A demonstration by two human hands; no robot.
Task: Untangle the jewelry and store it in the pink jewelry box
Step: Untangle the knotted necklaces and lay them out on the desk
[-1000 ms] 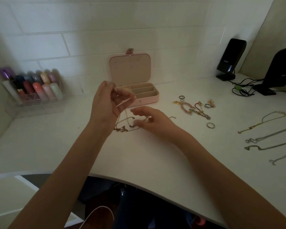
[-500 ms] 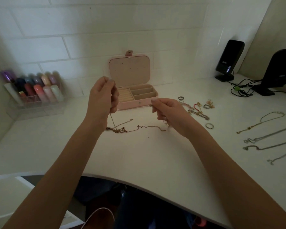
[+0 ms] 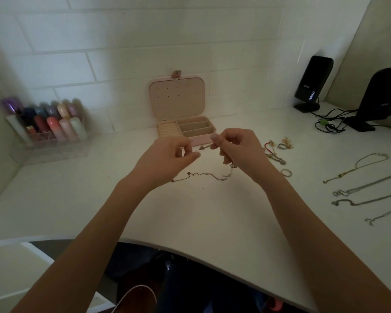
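The pink jewelry box (image 3: pixel 202 140) stands open against the wall, lid upright, its compartments showing. Just in front of it my left hand (image 3: pixel 167 158) and my right hand (image 3: pixel 237 147) are raised close together, each pinching a thin gold chain (image 3: pixel 204 175). A short stretch of the chain runs between my fingertips. The rest hangs from my right hand and trails across the white desk below both hands. A tangle of bracelets and rings (image 3: pixel 274 154) lies to the right of my right hand, with a single ring (image 3: pixel 286 172) beside it.
Several chains (image 3: pixel 368 186) lie spread out at the right of the desk. A clear organiser of coloured tubes (image 3: pixel 52 129) stands at the back left. Two black speakers (image 3: pixel 312 84) and a cable bundle (image 3: pixel 330 125) sit at the back right. The desk's curved front edge (image 3: pixel 190 247) is near me.
My hands have come together in front of the box, the right hand moving left and up. The chain now spans a short gap between my fingertips, and its loose part lies further right.
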